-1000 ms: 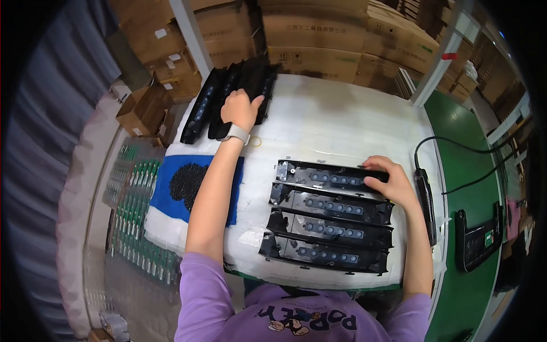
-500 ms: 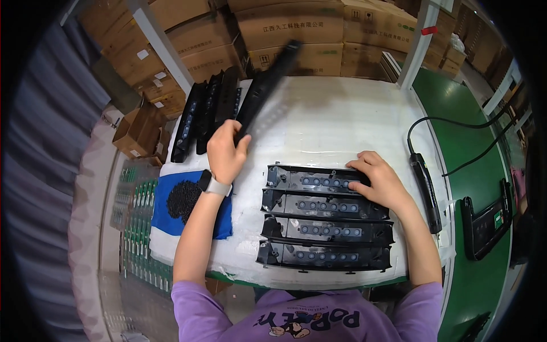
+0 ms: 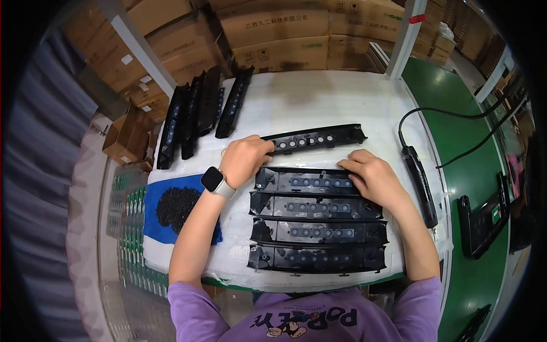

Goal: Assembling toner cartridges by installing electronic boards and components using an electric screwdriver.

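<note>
A long black plastic strip with a row of see-through round holes (image 3: 296,142) slants over the white table, its left end gripped by my left hand (image 3: 246,162). Just below it, several similar black strips (image 3: 319,208) lie side by side in a stacked column, each with a row of grey-blue round buttons. My right hand (image 3: 373,178) rests at the right end of the topmost strip in that column, fingers apart and touching its upper edge. Nothing shows in its grasp.
More black strips (image 3: 234,105) stand at the table's far left. A blue cloth (image 3: 156,196) holds a heap of small black parts (image 3: 178,208). On the right lies a corded black handheld tool (image 3: 420,185). Cardboard boxes (image 3: 285,28) line the back; a green surface (image 3: 436,114) runs alongside.
My left hand has brought a black strip from the far left down and right, turning it nearly level above the column. My right hand has stayed by the column's top strip.
</note>
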Tool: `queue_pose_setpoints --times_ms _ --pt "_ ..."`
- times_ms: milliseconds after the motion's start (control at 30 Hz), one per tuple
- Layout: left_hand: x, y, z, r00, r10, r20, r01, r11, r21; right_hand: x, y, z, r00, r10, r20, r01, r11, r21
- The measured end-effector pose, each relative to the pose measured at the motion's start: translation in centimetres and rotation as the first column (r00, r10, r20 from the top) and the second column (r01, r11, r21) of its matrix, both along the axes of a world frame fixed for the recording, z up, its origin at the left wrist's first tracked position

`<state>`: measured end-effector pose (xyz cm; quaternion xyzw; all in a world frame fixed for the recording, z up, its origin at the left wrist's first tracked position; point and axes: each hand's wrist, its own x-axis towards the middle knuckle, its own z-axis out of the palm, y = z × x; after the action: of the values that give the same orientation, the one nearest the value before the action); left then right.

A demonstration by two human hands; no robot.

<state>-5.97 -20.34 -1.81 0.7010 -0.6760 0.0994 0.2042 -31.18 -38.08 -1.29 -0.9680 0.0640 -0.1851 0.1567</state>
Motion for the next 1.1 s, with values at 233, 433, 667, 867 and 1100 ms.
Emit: queue_pose_setpoints --times_ms 233,433,667,867,1100 --pt "0.3 0.6 0.9 0.969 -0.021 -0.247 0.059 0.987 0.149 -0.3 0.1 0.6 0.996 0.008 -0.085 -0.002 0.998 0.061" --pt "1.8 -0.5 1.9 0.890 0.243 -0.386 -0.270 0.963 -0.015 0.1 0.5 1.3 0.998 -0.030 -0.060 0.031 0.999 0.019" --pt "12.2 -4.2 -1.1 0.740 0.598 0.307 -0.595 0.795 -0.115 1.2 0.2 -1.4 0.973 -0.066 0.220 0.077 0.996 -0.044" --pt "13.5 -7.6 -0.9 0.671 0.605 0.429 -0.722 0.664 0.194 0.6 -0.3 -1.3 0.994 -0.038 0.102 0.027 0.995 0.099" --pt "15.1 -8.7 -1.0 0.661 0.640 0.391 -0.729 0.671 0.135 0.5 -1.0 -1.8 0.990 -0.111 0.082 0.100 0.986 0.132"
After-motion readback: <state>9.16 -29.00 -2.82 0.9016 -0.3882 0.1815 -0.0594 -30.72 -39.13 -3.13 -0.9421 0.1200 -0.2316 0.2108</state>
